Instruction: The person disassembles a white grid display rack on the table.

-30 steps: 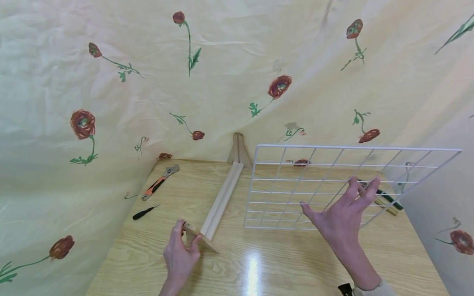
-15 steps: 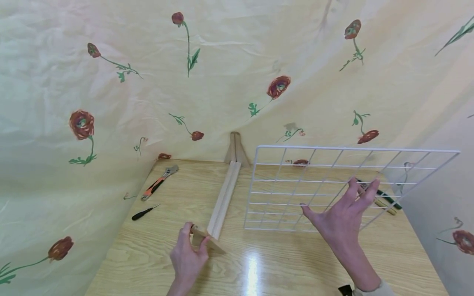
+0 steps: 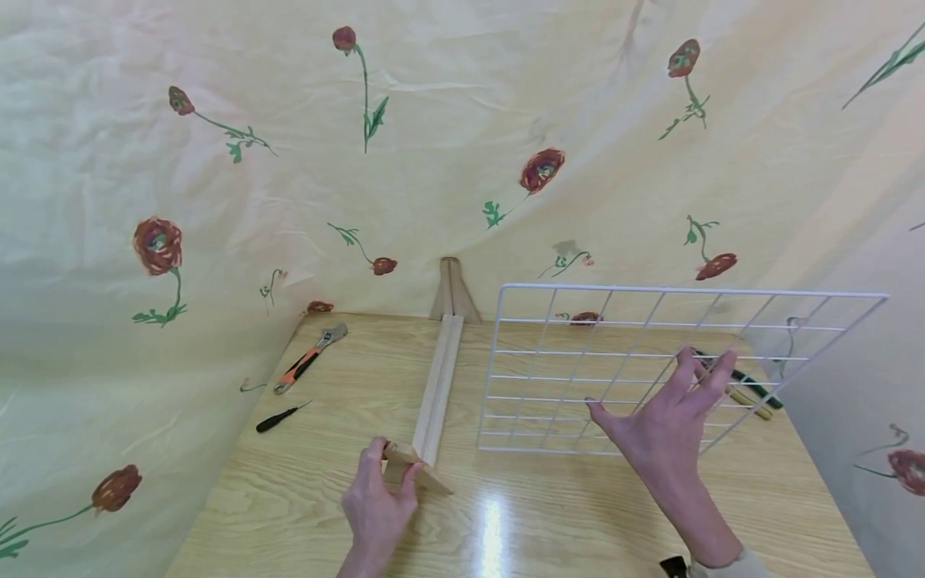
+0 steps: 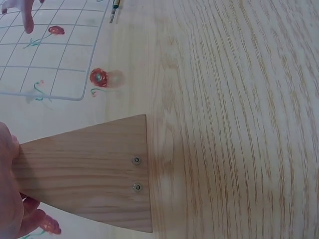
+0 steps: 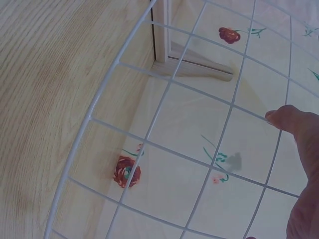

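My left hand (image 3: pixel 379 502) grips the top of the near wooden end piece (image 4: pixel 89 172), a tapered board with two screws near its wide foot. From it a long grooved wooden rail (image 3: pixel 439 389) runs back along the table to a matching far end piece (image 3: pixel 466 305) by the cloth backdrop. To the right, my right hand (image 3: pixel 665 433) holds a white wire grid panel (image 3: pixel 650 288) upright and tilted, thumb and fingertips spread over its wires. In the right wrist view the thumb (image 5: pixel 286 118) lies at one wire of the grid; the other fingers are mostly hidden there.
On the table's left lie an orange-and-black adjustable wrench (image 3: pixel 311 359) and a black screwdriver (image 3: pixel 278 419). Behind the grid at right are tools, one with a dark green handle (image 3: pixel 759 389). Flowered cloth (image 3: pixel 433 160) encloses the back and sides.
My left hand has moved right, swinging the near end of the wooden stand rightward while its far end shifts slightly left. The right hand and grid stay nearly still.
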`<state>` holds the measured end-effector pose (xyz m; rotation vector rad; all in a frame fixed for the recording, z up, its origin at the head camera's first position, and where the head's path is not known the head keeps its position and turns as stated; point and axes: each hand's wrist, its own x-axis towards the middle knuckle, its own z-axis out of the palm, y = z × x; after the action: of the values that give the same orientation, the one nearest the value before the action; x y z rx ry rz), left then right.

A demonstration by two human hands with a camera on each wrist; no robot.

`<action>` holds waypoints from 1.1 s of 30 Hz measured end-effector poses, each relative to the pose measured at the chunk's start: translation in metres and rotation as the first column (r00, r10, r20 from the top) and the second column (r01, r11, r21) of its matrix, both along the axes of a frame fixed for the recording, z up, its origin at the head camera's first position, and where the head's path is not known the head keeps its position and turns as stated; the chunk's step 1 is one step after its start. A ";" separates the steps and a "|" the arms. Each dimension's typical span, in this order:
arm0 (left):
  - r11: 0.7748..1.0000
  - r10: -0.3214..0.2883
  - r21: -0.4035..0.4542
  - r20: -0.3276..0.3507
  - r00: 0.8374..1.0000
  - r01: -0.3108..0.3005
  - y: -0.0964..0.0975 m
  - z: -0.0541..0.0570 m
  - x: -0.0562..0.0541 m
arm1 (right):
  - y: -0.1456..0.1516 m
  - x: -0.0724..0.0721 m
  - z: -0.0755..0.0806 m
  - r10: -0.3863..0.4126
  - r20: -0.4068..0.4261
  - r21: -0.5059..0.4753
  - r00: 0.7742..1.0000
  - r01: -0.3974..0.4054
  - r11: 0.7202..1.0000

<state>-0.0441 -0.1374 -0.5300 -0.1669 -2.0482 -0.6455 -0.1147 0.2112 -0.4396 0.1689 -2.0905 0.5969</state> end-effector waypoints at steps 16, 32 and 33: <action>1.000 0.014 0.018 0.035 0.999 -0.015 0.010 -0.002 0.004 | -0.003 -0.001 -0.003 -0.017 0.028 0.013 0.999 0.016 1.000; 0.998 0.068 -0.006 -0.013 0.998 -0.068 0.014 -0.001 0.003 | -0.014 -0.007 0.001 -0.105 0.319 0.045 0.942 0.096 0.994; 0.997 0.071 -0.008 -0.008 0.997 -0.071 0.014 -0.001 0.003 | -0.014 -0.008 0.001 -0.106 0.334 0.043 0.936 0.097 0.994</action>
<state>-0.0410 -0.1231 -0.5315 -0.1005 -2.0395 -0.5918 -0.1230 0.1969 -0.4390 -0.0308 -2.4217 0.5660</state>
